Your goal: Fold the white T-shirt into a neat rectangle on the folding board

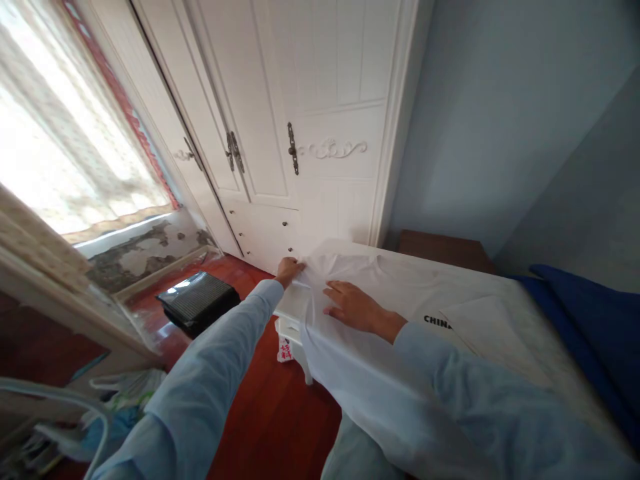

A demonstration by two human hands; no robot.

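A thin white cloth garment [350, 360] with black "CHINA" lettering lies over a white table [470, 273], part of it hanging off the near edge. My left hand [289, 270] is closed on the garment's edge at the table's far left corner, and creases run from there across the fabric. Flat on the cloth, a little to the right, rests my right hand [357, 307], its fingers apart and gripping nothing. Beyond the lettering, a white panel or folded piece [493, 327] lies on the table.
A white wardrobe [340, 80] stands behind the table. On the red floor [273, 413] to the left sits a black ribbed box [200, 300]. Dark blue fabric [590, 313] lies at the table's right side. Plastic bags [120, 407] and a pale curved bar [60, 390] are at lower left.
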